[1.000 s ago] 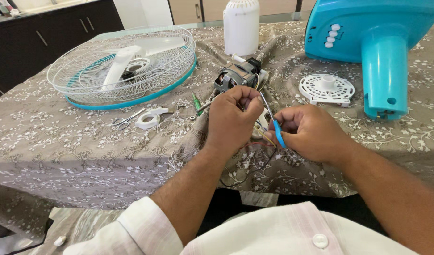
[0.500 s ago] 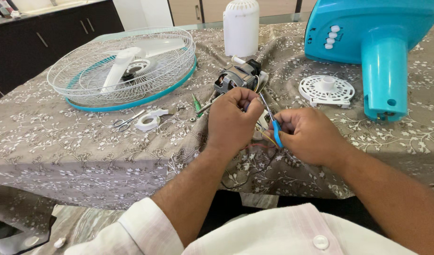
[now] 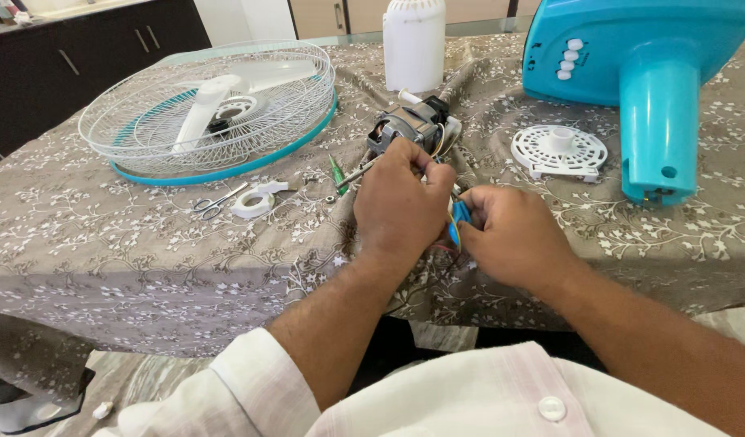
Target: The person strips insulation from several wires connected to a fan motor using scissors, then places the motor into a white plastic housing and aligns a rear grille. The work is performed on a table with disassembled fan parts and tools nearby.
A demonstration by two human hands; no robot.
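Observation:
My left hand (image 3: pixel 401 202) pinches thin wires that run from a grey fan motor (image 3: pixel 405 128) lying on the patterned tablecloth (image 3: pixel 105 251). Right beside it, my right hand (image 3: pixel 514 235) grips a small blue-handled tool (image 3: pixel 460 214) with red and yellow wires at its tip. The two hands touch just in front of the motor. My fingers hide the tool's working end and the wire ends.
A white wire fan guard (image 3: pixel 210 113) with a blade and teal rim lies far left. Scissors (image 3: pixel 214 202), a white tape roll (image 3: pixel 251 204) and a green screwdriver (image 3: pixel 338 172) lie near it. A white round grille piece (image 3: pixel 559 151), a teal fan base (image 3: pixel 656 81) and a white cylinder (image 3: pixel 413 40) stand behind.
My right hand has moved left, closing up against my left hand. The blue-handled tool now sits between the two hands, closer to the motor.

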